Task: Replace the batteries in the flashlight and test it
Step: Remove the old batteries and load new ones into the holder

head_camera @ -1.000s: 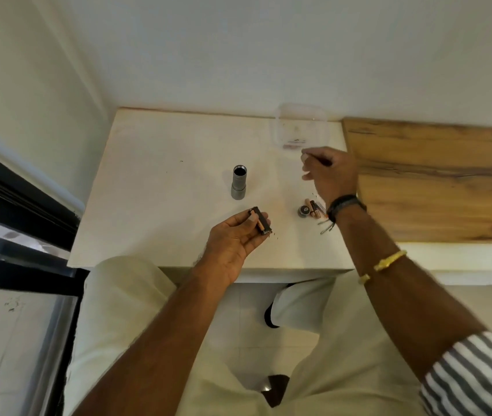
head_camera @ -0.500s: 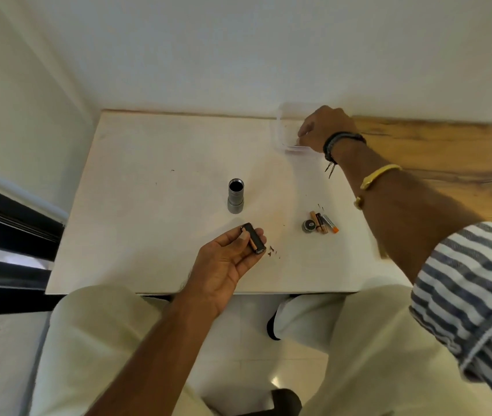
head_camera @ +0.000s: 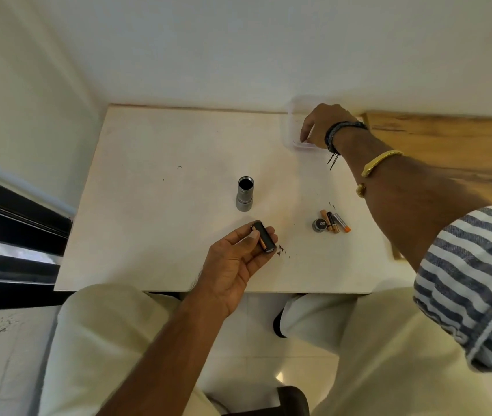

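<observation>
"Well, what is seen first?"

"A pale worktop (head_camera: 163, 250) is set against a white wall (head_camera: 238, 55), and a brown wooden board (head_camera: 448, 139) is seen beside it at the right. Cream trousers (head_camera: 103, 340) are shown below its near edge."

"And the hands?"

"The right hand (head_camera: 322, 124) is stretched to the far right corner of the worktop and lowered into a clear plastic container (head_camera: 291, 130). Its fingers are bent downward inside; whether anything is pinched cannot be told. A dark beaded band (head_camera: 343, 132) and a gold bangle (head_camera: 381, 162) are worn on that arm, with a striped sleeve (head_camera: 472, 280) above. The left hand (head_camera: 232, 262) is held palm up over the near part of the worktop."

"What is held there?"

"A black battery holder (head_camera: 264, 240) is gripped between the thumb and the curled fingers, and an orange-and-black cell (head_camera: 262, 244) is seen seated in it."

"Where is the flashlight?"

"The grey flashlight body (head_camera: 245, 197) is stood upright in the middle of the worktop, open end turned upward, apart from both hands. To its right, three loose batteries (head_camera: 334, 222) are laid side by side, and the round end cap (head_camera: 319, 225) is placed just beside them on the left. A few dark specks (head_camera: 282, 250) are scattered near the left fingertips."
</observation>
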{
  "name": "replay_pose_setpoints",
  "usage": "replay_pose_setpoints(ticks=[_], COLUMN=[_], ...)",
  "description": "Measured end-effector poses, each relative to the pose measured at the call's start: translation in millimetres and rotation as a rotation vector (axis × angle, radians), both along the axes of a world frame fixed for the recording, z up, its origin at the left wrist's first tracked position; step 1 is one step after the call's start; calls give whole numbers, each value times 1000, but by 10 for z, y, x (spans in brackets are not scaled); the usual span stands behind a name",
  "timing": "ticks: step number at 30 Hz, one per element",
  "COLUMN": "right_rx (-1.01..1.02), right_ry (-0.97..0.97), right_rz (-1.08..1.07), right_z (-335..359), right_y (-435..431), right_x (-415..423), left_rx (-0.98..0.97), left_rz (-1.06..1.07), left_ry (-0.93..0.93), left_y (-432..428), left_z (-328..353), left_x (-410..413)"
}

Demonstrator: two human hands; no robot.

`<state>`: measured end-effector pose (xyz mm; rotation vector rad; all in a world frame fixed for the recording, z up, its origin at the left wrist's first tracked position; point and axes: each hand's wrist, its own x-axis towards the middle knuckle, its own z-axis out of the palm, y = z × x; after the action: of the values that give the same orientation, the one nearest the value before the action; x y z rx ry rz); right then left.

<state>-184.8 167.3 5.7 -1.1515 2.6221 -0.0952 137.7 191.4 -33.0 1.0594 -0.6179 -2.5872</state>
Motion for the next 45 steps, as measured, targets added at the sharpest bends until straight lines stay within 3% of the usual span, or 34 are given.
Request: replay_pose_setpoints(ticks=[9,16,18,22,28,31,38,45], right_rx=[-11,-459,-651,-987,-1072,-1074,-1103,-1024], right_ry=[4,-10,-98,-455,-792,-902,-829,-593], right_rz=[8,-220,-282,-434,-582,-528,-458,-324], right_z=[-53,-23,29,130,94,70,122,123], right_y=[6,264,391,751,1386,1594,1810,1878], right_x=[-46,108,291,843,1673,1943,2259,2324], left_rx=[21,12,-12,-46,-74,-134,-206,-296], left_rz=[4,26,28,32,26,-24,-84,-148], left_ry=[35,85,87,83,68,24,-7,-19], left_y=[-40,-36,-27,-4,88,130,249,341], left_z=[-4,59,86,138,171,179,237,237], left_x=[3,-1,13,30,52,73,123,134])
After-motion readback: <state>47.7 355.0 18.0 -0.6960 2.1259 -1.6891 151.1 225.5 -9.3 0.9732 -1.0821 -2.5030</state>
